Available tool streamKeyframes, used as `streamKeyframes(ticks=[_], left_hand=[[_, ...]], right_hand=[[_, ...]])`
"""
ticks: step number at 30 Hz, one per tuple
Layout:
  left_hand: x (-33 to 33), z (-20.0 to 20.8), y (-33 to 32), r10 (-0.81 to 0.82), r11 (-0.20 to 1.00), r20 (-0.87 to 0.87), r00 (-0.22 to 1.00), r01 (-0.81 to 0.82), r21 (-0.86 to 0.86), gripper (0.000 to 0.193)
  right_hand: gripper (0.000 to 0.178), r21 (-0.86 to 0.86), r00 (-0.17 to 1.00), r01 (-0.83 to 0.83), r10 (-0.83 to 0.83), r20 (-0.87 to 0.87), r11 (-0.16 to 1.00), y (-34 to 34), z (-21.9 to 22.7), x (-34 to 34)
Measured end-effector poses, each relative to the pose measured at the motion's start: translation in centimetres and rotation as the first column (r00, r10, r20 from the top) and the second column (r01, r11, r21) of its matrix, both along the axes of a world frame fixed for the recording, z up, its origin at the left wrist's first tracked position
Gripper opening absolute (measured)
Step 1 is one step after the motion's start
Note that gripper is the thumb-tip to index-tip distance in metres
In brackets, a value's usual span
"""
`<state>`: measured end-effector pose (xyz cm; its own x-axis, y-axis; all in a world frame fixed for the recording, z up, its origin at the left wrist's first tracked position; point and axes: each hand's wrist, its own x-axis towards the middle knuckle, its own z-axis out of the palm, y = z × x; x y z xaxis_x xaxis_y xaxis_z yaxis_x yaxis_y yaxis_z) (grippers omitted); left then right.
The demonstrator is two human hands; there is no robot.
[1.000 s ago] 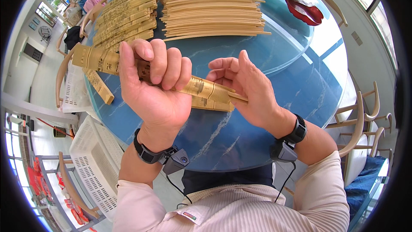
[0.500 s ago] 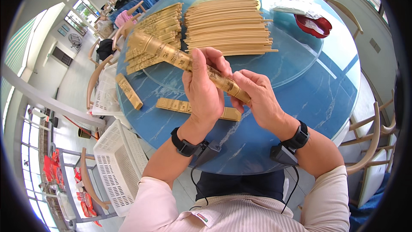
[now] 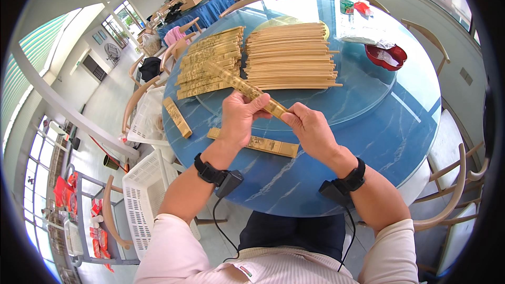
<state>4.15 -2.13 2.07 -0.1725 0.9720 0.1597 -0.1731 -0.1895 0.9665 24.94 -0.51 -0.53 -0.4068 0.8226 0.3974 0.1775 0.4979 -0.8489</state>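
Observation:
A long gold paper sleeve with dark print [image 3: 229, 78] slants from upper left to lower right above the table, held by both hands. Around its middle close the thumb and fingers of my left hand [image 3: 239, 118]. My right hand [image 3: 314, 129] pinches its lower right end; whether a stick is inside cannot be seen. Beyond my hands, pale wooden sticks [image 3: 289, 55] lie side by side in a wide pile, and similar gold sleeves [image 3: 210, 55] are stacked left of them. A flat gold sleeve [image 3: 271, 145] lies below my hands, partly covered by my left wrist. Another [image 3: 177, 118] rests farther left.
The round blue marbled table [image 3: 368, 152] carries a glass turntable [image 3: 363, 102]. At its far right stand a water bottle [image 3: 345, 2], a white plastic bag [image 3: 368, 36] and a red dish [image 3: 386, 58]. White baskets [image 3: 144, 200] and wooden chairs [image 3: 455, 200] surround it.
The sleeve has moved slightly away from me, and its lower end now sits in my right hand's pinch. My left hand has shifted a little left and down; the view has tilted up.

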Motion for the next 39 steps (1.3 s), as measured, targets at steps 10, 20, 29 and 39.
streamKeyframes(ticks=[10,20,29,39], left_hand=[[-11.4,12.1,7.8,0.242,0.913,-0.004,0.97,-0.227,0.338,0.026],[-22.2,7.1,13.4,0.291,0.818,-0.082,0.953,-0.293,-0.495,0.099],[-17.2,4.2,4.7,-0.001,0.908,-0.532,0.847,-0.223,-0.356,0.042],[-9.5,1.4,6.7,-0.035,0.999,-0.981,0.192,0.017,-0.033,0.032]], right_hand=[[0.023,0.271,0.998,0.026,-0.041,0.049,0.962,0.1,-0.7,0.5],[0.024,0.338,0.997,0.02,-0.045,0.067,0.941,0.6,-0.7,0.5],[0.021,0.281,0.993,0.016,-0.048,0.105,0.96,0.2,-1.2,0.4],[0.022,0.309,0.973,0.172,-0.21,0.094,0.935,2.8,-1.0,1.7]])
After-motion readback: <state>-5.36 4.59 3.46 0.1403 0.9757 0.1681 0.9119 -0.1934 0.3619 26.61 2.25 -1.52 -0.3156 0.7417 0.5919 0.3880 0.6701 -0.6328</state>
